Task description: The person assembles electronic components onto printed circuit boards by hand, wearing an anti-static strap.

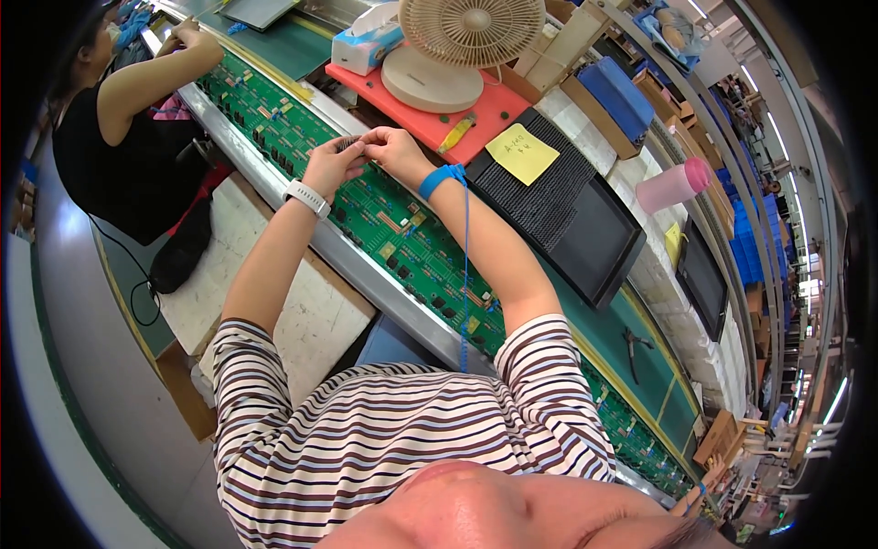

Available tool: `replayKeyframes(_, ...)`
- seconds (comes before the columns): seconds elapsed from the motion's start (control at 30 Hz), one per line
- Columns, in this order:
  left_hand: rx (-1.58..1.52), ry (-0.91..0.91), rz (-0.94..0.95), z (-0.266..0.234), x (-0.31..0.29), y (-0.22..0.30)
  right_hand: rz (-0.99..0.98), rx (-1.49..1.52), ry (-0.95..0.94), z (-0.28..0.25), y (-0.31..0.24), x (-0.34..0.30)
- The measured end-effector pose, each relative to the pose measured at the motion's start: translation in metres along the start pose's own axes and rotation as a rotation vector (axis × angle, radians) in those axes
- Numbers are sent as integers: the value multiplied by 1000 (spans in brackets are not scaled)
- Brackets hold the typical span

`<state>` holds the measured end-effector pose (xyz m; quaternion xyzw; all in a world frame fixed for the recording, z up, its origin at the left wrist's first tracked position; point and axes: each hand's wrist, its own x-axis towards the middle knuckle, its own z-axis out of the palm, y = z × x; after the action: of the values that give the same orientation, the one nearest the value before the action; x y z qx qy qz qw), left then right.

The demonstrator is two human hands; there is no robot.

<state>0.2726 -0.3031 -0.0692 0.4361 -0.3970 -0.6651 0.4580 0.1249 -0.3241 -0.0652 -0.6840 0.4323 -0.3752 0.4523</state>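
Both of my hands meet over a long row of green circuit boards (pixel 380 220) studded with small components. My left hand (pixel 331 170), with a white watch (pixel 308 199) on its wrist, is closed around a small dark, comb-like part (pixel 346 144) at its fingertips. Thumb and fingers of my right hand (pixel 399 154) pinch together right beside it, touching the left fingertips; whatever lies between them is too small to name. A blue wrist strap (pixel 441 181) with a cord circles my right wrist.
Beyond the boards are a red mat (pixel 498 102) bearing a fan (pixel 434 80), a tissue box (pixel 368 41), and a black tray (pixel 599 240) with a yellow note (pixel 522 154). Pliers (pixel 633 352) lie to the right, a pink bottle (pixel 672 186) farther back. A co-worker (pixel 119 165) works at far left.
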Motion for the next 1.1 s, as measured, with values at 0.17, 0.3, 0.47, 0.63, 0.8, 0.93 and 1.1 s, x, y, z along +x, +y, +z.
replayKeyframes(0.17, 113, 104, 46, -12, 5, -3, 283, 49, 61, -6, 16, 8)
replayKeyframes(0.3, 109, 106, 29, -16, 2, -1, 203, -317, 27, -10, 21, 13)
replayKeyframes(0.47, 152, 78, 9, -18, 1, -1, 61, -627, -37, -4, 13, 19)
replayKeyframes(0.63, 148, 63, 16, -18, 2, 2, 27, -659, -41, -3, 14, 23)
replayKeyframes(0.8, 140, 80, 19, -19, 2, 3, -8, -716, -58, 0, 13, 22)
replayKeyframes(0.93, 155, 111, 68, -19, 6, -1, -75, -725, -43, 1, 13, 20)
replayKeyframes(1.1, 137, 82, 58, -20, 11, -2, -38, -498, -5, 7, -5, 15)
